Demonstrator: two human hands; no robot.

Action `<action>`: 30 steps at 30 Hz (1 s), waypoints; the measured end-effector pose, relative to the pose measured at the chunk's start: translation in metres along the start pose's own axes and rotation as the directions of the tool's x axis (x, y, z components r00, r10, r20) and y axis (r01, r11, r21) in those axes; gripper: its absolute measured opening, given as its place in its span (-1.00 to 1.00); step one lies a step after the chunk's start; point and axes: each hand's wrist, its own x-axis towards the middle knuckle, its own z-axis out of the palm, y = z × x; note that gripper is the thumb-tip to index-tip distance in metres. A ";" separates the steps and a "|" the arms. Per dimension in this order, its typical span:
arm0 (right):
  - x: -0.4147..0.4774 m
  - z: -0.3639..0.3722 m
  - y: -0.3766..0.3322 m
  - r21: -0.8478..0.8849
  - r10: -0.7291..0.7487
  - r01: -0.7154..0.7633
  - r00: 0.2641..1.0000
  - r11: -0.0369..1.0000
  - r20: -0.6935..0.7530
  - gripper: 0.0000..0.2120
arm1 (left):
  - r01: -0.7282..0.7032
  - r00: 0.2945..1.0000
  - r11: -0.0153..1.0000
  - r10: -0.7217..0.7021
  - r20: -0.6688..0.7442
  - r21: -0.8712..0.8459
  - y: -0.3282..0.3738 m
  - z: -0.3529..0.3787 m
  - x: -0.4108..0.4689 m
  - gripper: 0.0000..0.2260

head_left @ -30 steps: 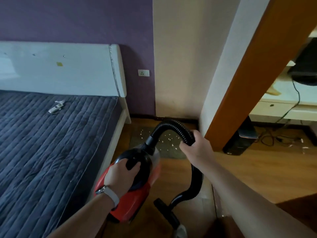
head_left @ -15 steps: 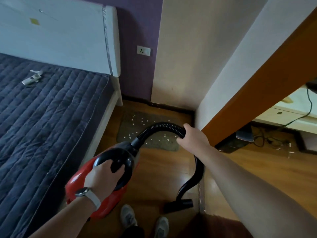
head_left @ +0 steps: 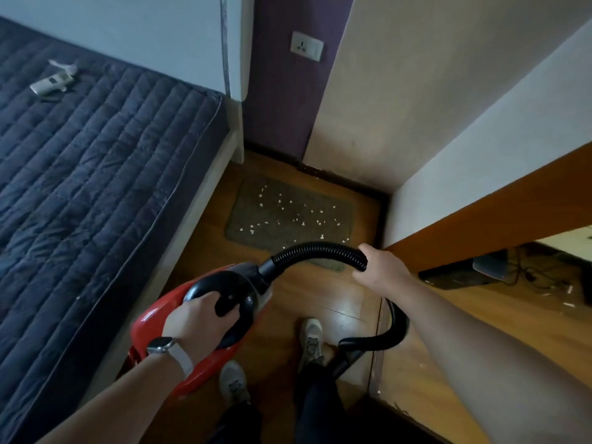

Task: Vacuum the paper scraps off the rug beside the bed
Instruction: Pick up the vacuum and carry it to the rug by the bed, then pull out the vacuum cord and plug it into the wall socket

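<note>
Red vacuum hangs from my left hand, fingers curled round its black handle. My right hand grips the hose at the far end of its arch. White scraps lie scattered over the grey rug, on the floor between the bed and the wall, well ahead of my shoes. The nozzle dangles back by my right foot. I judge I should slide my grip lower on the hose, swing the nozzle forward, then work flat, slow strokes from the near edge.

purple wall with a socket, cream wall beside it, glossy wooden floor.
</note>
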 end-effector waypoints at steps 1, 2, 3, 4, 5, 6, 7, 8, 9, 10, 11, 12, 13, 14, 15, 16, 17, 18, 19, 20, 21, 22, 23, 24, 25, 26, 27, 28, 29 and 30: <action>0.016 0.006 0.000 0.013 -0.017 0.017 1.000 1.000 0.007 -0.80 | 0.041 0.999 0.997 -0.040 0.017 -0.069 0.000 0.009 0.012 -0.41; 0.032 0.013 -0.002 0.037 -0.030 0.030 1.000 0.999 0.008 -0.80 | 0.127 0.992 0.978 -0.122 0.042 -0.165 0.002 0.013 0.024 -0.42; 0.050 0.023 -0.003 0.065 -0.040 0.039 0.999 0.997 0.006 -0.80 | 0.161 0.987 0.960 -0.157 0.036 -0.229 0.004 0.020 0.034 -0.46; 0.066 0.033 -0.006 0.100 -0.047 0.046 0.999 0.994 0.005 -0.80 | 0.211 0.977 0.924 -0.208 0.043 -0.318 0.006 0.027 0.044 -0.52; 0.083 0.044 -0.008 0.137 -0.044 0.042 0.999 0.990 0.012 -0.81 | 0.258 0.961 0.866 -0.276 0.022 -0.429 0.007 0.035 0.055 -0.63; 0.101 0.057 -0.009 0.163 -0.035 0.032 0.999 0.986 0.020 -0.81 | 0.272 0.943 0.838 -0.330 -0.041 -0.473 0.006 0.044 0.070 -0.77; 0.120 0.070 -0.010 0.176 -0.030 0.024 0.999 0.984 0.029 -0.82 | 0.298 0.919 0.808 -0.387 -0.077 -0.508 0.003 0.053 0.087 -0.81; 0.138 0.082 -0.011 0.185 -0.037 0.030 0.999 0.982 0.037 -0.82 | 0.310 0.908 0.783 -0.412 -0.075 -0.540 0.001 0.061 0.104 -0.76; 0.156 0.095 -0.010 0.196 -0.057 0.048 0.998 0.979 0.036 -0.83 | 0.319 0.911 0.768 -0.409 -0.042 -0.555 -0.002 0.072 0.121 -0.74; 0.176 0.110 -0.008 0.202 -0.079 0.071 0.996 0.977 0.031 -0.83 | 0.344 0.908 0.740 -0.418 0.005 -0.579 -0.004 0.084 0.137 -0.78; 0.194 0.123 -0.008 0.196 -0.100 0.093 0.995 0.976 0.028 -0.82 | 0.342 0.910 0.722 -0.413 0.022 -0.601 -0.007 0.095 0.153 -0.83; 0.212 0.136 -0.008 0.184 -0.118 0.110 0.993 0.977 0.031 -0.81 | 0.349 0.904 0.696 -0.425 0.031 -0.627 -0.010 0.106 0.168 -0.78; 0.229 0.149 -0.009 0.175 -0.136 0.129 0.990 0.976 0.029 -0.79 | 0.341 0.899 0.682 -0.438 0.012 -0.647 -0.015 0.122 0.184 -0.70; 0.246 0.161 -0.011 0.177 -0.161 0.156 0.987 0.972 0.016 -0.79 | 0.345 0.891 0.673 -0.454 0.002 -0.654 -0.019 0.135 0.198 -0.65; 0.263 0.172 -0.014 0.181 -0.187 0.185 0.982 0.966 -0.006 -0.79 | 0.347 0.881 0.661 -0.473 -0.011 -0.665 -0.023 0.151 0.212 -0.61; 0.280 0.184 -0.018 0.183 -0.215 0.218 0.976 0.959 -0.035 -0.79 | 0.352 0.869 0.640 -0.495 -0.017 -0.683 -0.027 0.165 0.226 -0.59; 0.297 0.195 -0.023 0.186 -0.241 0.248 0.969 0.951 -0.058 -0.79 | 0.339 0.857 0.624 -0.514 -0.043 -0.704 -0.031 0.181 0.241 -0.57; 0.315 0.206 -0.029 0.191 -0.267 0.277 0.961 0.942 -0.075 -0.80 | 0.336 0.843 0.604 -0.536 -0.056 -0.723 -0.038 0.195 0.256 -0.56; 0.333 0.217 -0.036 0.190 -0.295 0.307 0.951 0.932 -0.090 -0.82 | 0.325 0.824 0.581 -0.561 -0.077 -0.746 -0.045 0.211 0.274 -0.56; 0.351 0.229 -0.043 0.185 -0.324 0.339 0.940 0.922 -0.107 -0.84 | 0.318 0.805 0.561 -0.585 -0.095 -0.765 -0.052 0.225 0.290 -0.56; 0.366 0.241 -0.050 0.173 -0.349 0.367 0.929 0.914 -0.127 -0.85 | 0.314 0.785 0.561 -0.607 -0.122 -0.766 -0.059 0.240 0.304 -0.57; 0.382 0.254 -0.056 0.155 -0.369 0.391 0.917 0.907 -0.149 -0.85 | 0.326 0.764 0.585 -0.626 -0.157 -0.743 -0.066 0.253 0.318 -0.58; 0.396 0.268 -0.062 0.135 -0.387 0.411 0.906 0.901 -0.173 -0.83 | 0.345 0.735 0.619 -0.645 -0.207 -0.706 -0.072 0.263 0.329 -0.58; 0.409 0.284 -0.066 0.116 -0.401 0.428 0.894 0.896 -0.201 -0.81 | 0.356 0.709 0.643 -0.659 -0.252 -0.679 -0.079 0.274 0.339 -0.57; 0.422 0.299 -0.070 0.096 -0.412 0.441 0.882 0.892 -0.228 -0.78 | 0.352 0.693 0.652 -0.664 -0.281 -0.672 -0.086 0.286 0.350 -0.57; 0.434 0.313 -0.074 0.073 -0.423 0.453 0.871 0.889 -0.251 -0.75 | 0.344 0.686 0.651 -0.667 -0.292 -0.677 -0.093 0.297 0.359 -0.57; 0.444 0.325 -0.078 0.045 -0.435 0.463 0.859 0.885 -0.271 -0.73 | 0.343 0.684 0.659 -0.664 -0.303 -0.669 -0.100 0.309 0.369 -0.58; 0.455 0.336 -0.080 0.017 -0.445 0.468 0.849 0.883 -0.286 -0.71 | 0.347 0.685 0.675 -0.656 -0.315 -0.651 -0.106 0.321 0.377 -0.59; 0.464 0.346 -0.082 -0.004 -0.446 0.467 0.842 0.884 -0.302 -0.70 | 0.352 0.684 0.684 -0.654 -0.323 -0.639 -0.113 0.332 0.385 -0.58; 0.473 0.354 -0.084 -0.022 -0.441 0.460 0.837 0.888 -0.325 -0.68 | 0.351 0.681 0.688 -0.653 -0.331 -0.635 -0.118 0.338 0.392 -0.58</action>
